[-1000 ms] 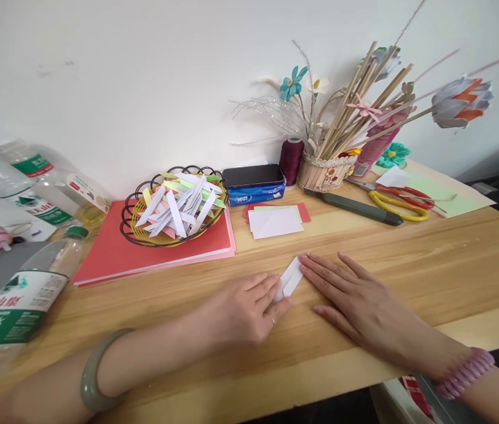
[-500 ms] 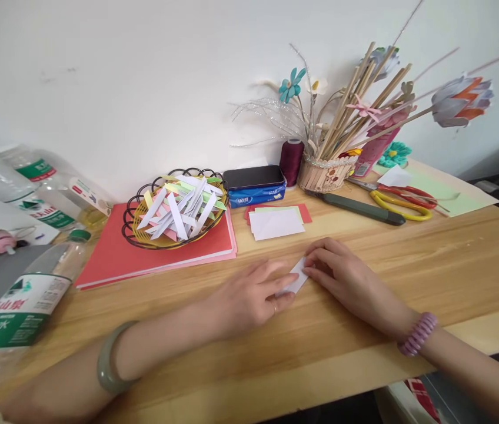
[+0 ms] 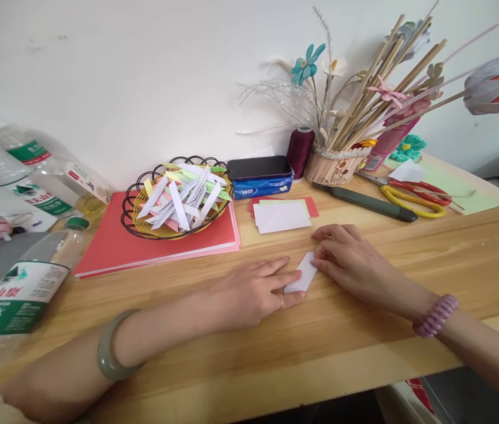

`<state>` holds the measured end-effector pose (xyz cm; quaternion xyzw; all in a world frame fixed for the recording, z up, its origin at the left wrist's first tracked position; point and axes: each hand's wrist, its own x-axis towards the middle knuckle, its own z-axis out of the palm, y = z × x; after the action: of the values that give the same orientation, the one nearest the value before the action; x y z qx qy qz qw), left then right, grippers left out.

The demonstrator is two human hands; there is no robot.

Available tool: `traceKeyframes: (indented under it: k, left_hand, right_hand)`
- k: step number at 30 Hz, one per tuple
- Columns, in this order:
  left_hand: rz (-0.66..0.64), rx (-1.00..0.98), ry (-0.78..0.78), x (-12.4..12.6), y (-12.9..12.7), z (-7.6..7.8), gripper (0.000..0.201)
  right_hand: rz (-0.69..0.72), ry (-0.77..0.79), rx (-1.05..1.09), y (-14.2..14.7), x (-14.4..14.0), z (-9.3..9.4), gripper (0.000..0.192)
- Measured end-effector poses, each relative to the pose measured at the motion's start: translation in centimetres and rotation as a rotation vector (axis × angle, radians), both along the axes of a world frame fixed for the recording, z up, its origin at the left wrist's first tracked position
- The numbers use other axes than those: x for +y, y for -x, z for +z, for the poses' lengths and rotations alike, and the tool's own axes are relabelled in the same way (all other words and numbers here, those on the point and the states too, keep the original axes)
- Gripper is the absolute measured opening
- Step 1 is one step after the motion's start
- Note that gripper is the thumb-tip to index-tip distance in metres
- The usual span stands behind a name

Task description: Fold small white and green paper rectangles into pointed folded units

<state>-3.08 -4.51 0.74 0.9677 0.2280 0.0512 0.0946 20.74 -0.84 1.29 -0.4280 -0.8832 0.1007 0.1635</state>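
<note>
A small folded white paper (image 3: 303, 275) lies slantwise on the wooden table between my hands. My left hand (image 3: 253, 291) rests with stretched, slightly spread fingers, its fingertips pressing the paper's left part. At the paper's upper right corner, the thumb and bent fingers of my right hand (image 3: 349, 256) pinch the edge. Just beyond is a stack of paper rectangles, the white sheet (image 3: 283, 217) on top and green and red ones under it. Farther left, a wicker basket (image 3: 128, 219) holds several folded paper strips (image 3: 183, 200) in white, green, yellow and pink.
The basket stands on red paper sheets (image 3: 99, 244). Plastic bottles (image 3: 22, 294) lie at the left. A phone (image 3: 259, 167) rests on a blue packet (image 3: 262, 187). Behind are a thread spool (image 3: 300, 153) and a stick holder (image 3: 335, 168); a dark green cutter (image 3: 368, 203) and scissors (image 3: 417, 200) lie right.
The view has shifted slightly. My right hand's fingers have drawn a little away from the left hand, so more of the folded paper shows. My left hand still presses on it.
</note>
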Motion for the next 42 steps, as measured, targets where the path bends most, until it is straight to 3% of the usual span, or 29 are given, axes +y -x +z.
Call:
traceKeyframes:
  k: [13,19,21,25,29,34,42]
  left_hand:
    - [0.015,0.105,0.001,-0.2,-0.3,0.9,0.038]
    - [0.0,0.043,-0.057,-0.1,0.0,0.4,0.037]
    - [-0.004,0.031,-0.094,-0.1,-0.1,0.3,0.037]
    - [-0.009,0.008,-0.264,-0.5,-0.3,0.5,0.034]
    - [-0.052,-0.057,-0.449,-1.1,-0.6,0.6,0.035]
    - [-0.054,-0.063,-0.564,-1.7,-0.7,0.6,0.032]
    - [0.003,-0.172,-0.53,-2.1,-1.0,0.7,0.029]
  right_hand:
    - [0.064,0.021,-0.036,-0.2,0.1,0.2,0.024]
    - [0.032,-0.065,0.001,-0.1,-1.0,0.3,0.021]
    - [0.095,-0.134,0.0,-0.2,-1.7,0.3,0.022]
    - [0.337,-0.176,-0.1,-0.7,-2.9,0.1,0.039]
    - [0.325,-0.102,-0.125,-1.3,-3.3,0.3,0.046]
    - [0.327,-0.033,-0.176,-1.6,-3.5,0.9,0.058]
    - [0.342,-0.04,-0.174,-2.0,-4.1,0.1,0.072]
